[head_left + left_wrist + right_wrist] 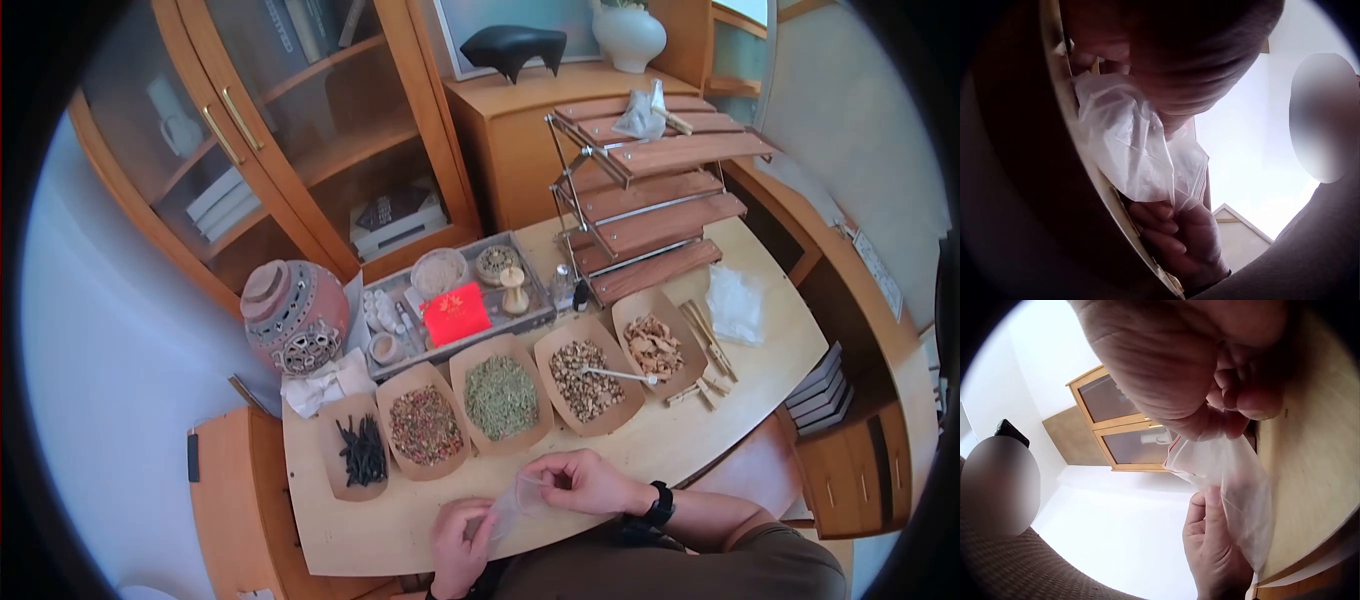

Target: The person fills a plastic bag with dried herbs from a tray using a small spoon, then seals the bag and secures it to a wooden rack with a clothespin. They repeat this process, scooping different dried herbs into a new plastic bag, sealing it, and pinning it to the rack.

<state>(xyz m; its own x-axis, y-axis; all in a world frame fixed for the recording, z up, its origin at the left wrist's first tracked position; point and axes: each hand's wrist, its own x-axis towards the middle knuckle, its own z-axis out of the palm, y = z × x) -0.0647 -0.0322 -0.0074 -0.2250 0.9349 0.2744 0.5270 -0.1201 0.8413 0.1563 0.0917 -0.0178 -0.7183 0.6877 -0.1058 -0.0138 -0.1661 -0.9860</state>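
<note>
A clear plastic bag (508, 508) with a red line along its edge (1175, 452) is stretched between both hands over the table's front edge. My left hand (463, 543) pinches one side of it between thumb and fingers; in the right wrist view that hand (1213, 540) shows below the bag (1244, 500). My right hand (590, 484), wearing a black wristband, pinches the other side with curled fingers; the left wrist view shows it (1188, 240) under the crumpled bag (1125, 144). Whether the bag's mouth is parted, I cannot tell.
Paper trays hold black pieces (362, 450), red-green bits (427, 425), green leaves (502, 398), brown pieces (577, 375) with a small spoon (625, 376), and pale slices (652, 348). Behind stand a grey tray (545, 300), patterned jar (297, 318) and slatted rack (655, 205); plastic bags (735, 305) lie right.
</note>
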